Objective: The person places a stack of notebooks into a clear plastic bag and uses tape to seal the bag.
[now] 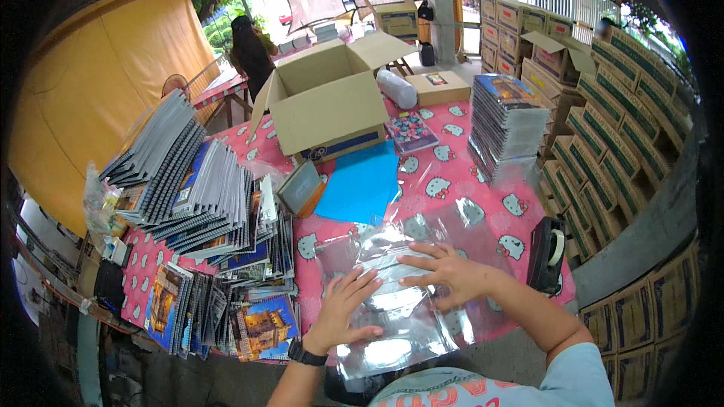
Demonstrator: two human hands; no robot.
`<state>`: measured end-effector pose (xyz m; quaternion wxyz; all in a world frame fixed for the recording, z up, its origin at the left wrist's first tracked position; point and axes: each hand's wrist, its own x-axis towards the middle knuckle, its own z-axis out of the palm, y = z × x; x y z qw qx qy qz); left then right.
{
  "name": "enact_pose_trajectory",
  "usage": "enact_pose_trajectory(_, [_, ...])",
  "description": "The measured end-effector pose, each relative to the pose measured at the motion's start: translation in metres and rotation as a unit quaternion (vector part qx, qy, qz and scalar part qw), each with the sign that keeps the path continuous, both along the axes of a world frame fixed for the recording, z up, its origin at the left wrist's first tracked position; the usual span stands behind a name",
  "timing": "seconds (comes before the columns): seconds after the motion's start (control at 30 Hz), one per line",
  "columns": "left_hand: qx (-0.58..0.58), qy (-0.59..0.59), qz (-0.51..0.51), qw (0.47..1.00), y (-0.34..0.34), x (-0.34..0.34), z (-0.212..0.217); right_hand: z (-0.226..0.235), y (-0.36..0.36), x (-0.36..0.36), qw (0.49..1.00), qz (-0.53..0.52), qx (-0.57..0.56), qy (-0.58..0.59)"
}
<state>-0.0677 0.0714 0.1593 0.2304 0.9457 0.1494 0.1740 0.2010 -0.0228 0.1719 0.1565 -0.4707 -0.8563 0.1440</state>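
Observation:
My left hand [345, 315] lies with spread fingers on a clear plastic sheet [400, 343] at the table's near edge. Opposite it, my right hand [446, 275] presses flat on the same shiny plastic, fingers apart. Between the hands is a whitish patch [394, 270] that may be glare or something under the film; I cannot tell which. More clear plastic [483, 256] spreads to the right. Beyond it rest blue sheets [358, 185]. A black tape dispenser [547, 256] with a roll of tape stands to the right of my right forearm.
Fanned piles of spiral notebooks [215, 188] crowd the left side, and a tall notebook stack [505, 128] stands at right. An open cardboard box [324, 109] sits at the back of the pink patterned tablecloth [441, 166]. Stacked cartons [611, 143] line the right; another person [253, 53] is farther off.

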Motion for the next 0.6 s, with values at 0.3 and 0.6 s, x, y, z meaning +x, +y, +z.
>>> enact_pose_trajectory(0.3, [0.076,0.085,-0.048,0.992,0.017,0.027,0.017,0.006,0.016,-0.001,0.999,0.021,-0.036,-0.027])
enact_pose_trajectory(0.6, [0.06,0.135,-0.081,0.986,0.021,0.038,0.032,-0.008,-0.024,0.018,0.96,-0.132,0.105,0.224])
